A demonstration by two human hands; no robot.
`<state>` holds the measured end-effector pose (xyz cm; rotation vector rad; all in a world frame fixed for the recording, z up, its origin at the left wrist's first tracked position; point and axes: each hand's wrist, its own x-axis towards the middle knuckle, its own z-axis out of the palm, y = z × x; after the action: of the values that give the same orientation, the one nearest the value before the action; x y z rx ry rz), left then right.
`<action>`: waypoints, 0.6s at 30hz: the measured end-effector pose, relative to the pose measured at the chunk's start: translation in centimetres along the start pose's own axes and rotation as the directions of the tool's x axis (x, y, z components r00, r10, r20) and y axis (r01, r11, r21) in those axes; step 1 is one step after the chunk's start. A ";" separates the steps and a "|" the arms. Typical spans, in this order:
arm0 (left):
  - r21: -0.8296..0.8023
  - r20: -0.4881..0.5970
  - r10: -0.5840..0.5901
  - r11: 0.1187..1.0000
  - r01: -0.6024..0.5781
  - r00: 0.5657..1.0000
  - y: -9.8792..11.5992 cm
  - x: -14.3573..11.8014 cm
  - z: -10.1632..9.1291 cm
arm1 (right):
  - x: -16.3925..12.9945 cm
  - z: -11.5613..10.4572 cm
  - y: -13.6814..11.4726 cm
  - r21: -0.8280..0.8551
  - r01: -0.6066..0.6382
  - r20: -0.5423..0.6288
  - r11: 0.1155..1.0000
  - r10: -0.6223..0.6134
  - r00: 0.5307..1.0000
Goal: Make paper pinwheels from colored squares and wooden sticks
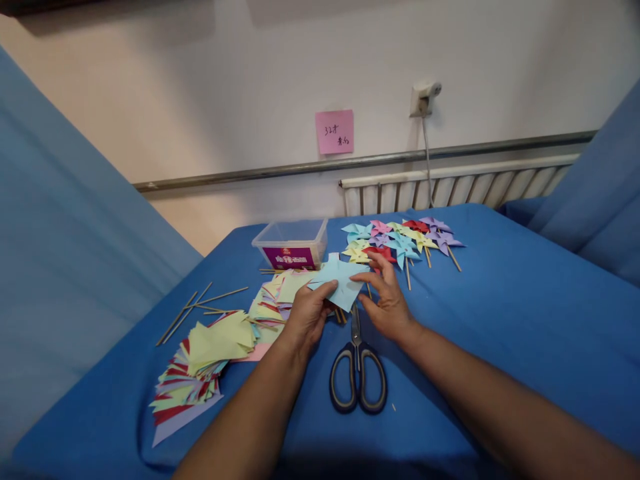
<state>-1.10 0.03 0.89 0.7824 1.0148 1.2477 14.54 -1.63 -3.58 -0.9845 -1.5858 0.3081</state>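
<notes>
My left hand [310, 312] pinches a light blue paper sheet with slits [337, 275], thumb on top and fingers underneath. At the sheet's right edge is my right hand [389, 303], its fingers apart and the index fingertip at the paper; whether it presses on it I cannot tell. Dark-handled scissors [357, 347] lie just below the paper, blades pointing away from me. Slit paper sheets in several colours form a fanned stack [200, 363] left of my forearms, and another pile [273, 300] lies partly behind my left hand.
A clear plastic box [295, 237] with a purple label stands at the back. Finished pinwheels [400, 243] on sticks lie right of it. Loose wooden sticks [187, 310] rest on the blue cloth [480, 320] at left. Behind are a radiator [450, 187] and a wall pipe [280, 170].
</notes>
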 end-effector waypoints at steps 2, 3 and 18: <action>0.027 0.027 0.034 0.999 -0.035 0.999 -0.2 0.0 0.0 | 0.0 0.1 0.2 -0.034 0.031 0.029 0.999 -0.030 0.999; 0.040 0.034 0.063 0.997 -0.065 0.997 -0.3 0.1 -0.1 | 0.0 0.1 0.3 -0.048 0.038 0.039 0.998 -0.037 0.999; 0.049 0.087 0.187 0.980 -0.191 0.979 -1.5 0.7 0.4 | -0.1 0.1 0.7 -0.050 0.024 -0.017 0.998 -0.025 1.000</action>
<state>-0.14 0.45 -0.40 0.9854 0.9293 1.3416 14.73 -1.21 -4.15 -1.0027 -1.5950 0.2429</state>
